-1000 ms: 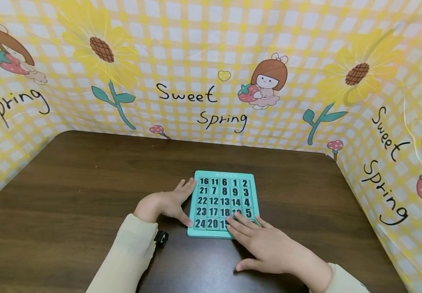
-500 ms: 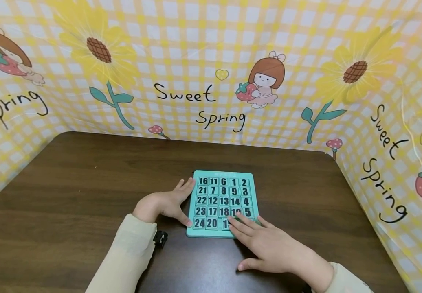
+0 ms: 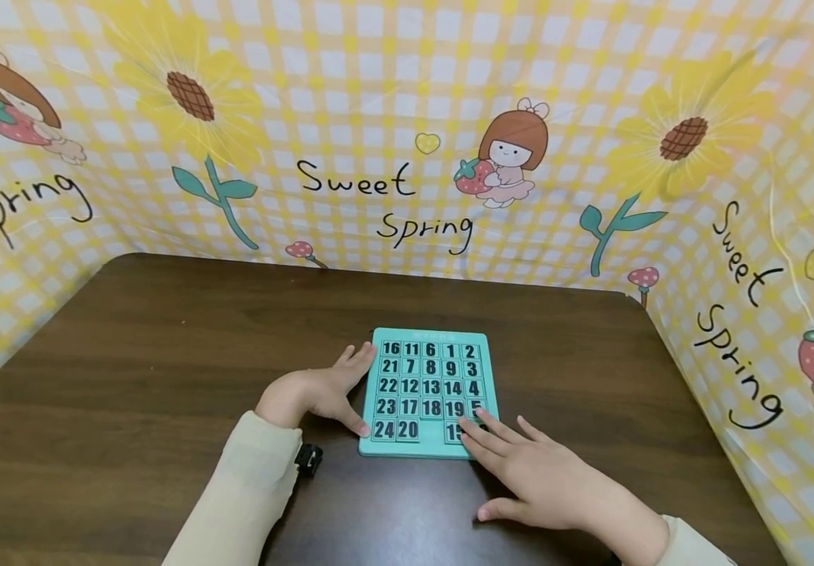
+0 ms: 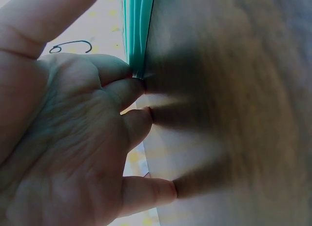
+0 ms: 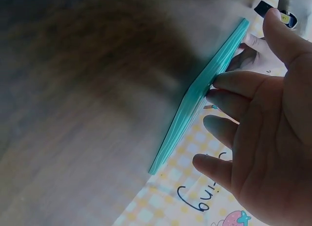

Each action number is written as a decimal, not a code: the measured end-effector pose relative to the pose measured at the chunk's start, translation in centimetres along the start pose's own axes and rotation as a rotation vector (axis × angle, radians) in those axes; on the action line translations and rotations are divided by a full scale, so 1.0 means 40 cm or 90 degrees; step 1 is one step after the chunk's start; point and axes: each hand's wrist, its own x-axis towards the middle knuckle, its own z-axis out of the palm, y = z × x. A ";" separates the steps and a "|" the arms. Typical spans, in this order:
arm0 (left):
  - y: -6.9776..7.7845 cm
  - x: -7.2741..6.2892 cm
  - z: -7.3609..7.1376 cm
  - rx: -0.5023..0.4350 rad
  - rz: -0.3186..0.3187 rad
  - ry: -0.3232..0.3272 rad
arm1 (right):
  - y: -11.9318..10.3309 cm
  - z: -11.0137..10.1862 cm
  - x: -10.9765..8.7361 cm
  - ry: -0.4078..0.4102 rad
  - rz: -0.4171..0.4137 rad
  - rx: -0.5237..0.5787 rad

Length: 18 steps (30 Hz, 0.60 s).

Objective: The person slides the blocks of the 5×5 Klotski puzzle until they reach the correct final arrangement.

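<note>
A turquoise sliding number puzzle [image 3: 393,450] lies flat on the table, its black-numbered tiles in rows. The bottom row has a vacant slot between tile 20 [image 3: 408,430] and tile 15 [image 3: 452,431]. My left hand [image 3: 315,393] spans the puzzle's left side, thumb at the near corner, spread fingers against the edge higher up. My right hand [image 3: 544,479] reaches over the near right corner. Its extended fingertips touch the tiles around 15 and 5, partly covering them, and its thumb is off the board. In the right wrist view, the puzzle's edge [image 5: 195,89] shows beside straight fingers.
The brown wooden table [image 3: 188,354] surrounds the puzzle. Yellow checked cloth [image 3: 364,79] with flowers and lettering stands behind the table and along both sides. A small black device [image 3: 309,460] sits at the left wrist.
Tile 15 has slid right along the bottom row under the right fingertips, opening a slot beside 20. My right hand shifted right with it. My left hand stayed on the left edge.
</note>
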 end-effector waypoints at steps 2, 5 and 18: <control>-0.002 0.000 0.000 -0.002 0.002 0.000 | 0.001 0.002 -0.002 0.004 -0.001 -0.002; -0.004 0.000 0.001 -0.004 0.003 0.001 | 0.002 0.003 -0.004 0.014 -0.005 -0.008; -0.001 -0.005 -0.003 -0.005 -0.001 0.002 | -0.011 -0.002 0.011 0.030 -0.023 -0.015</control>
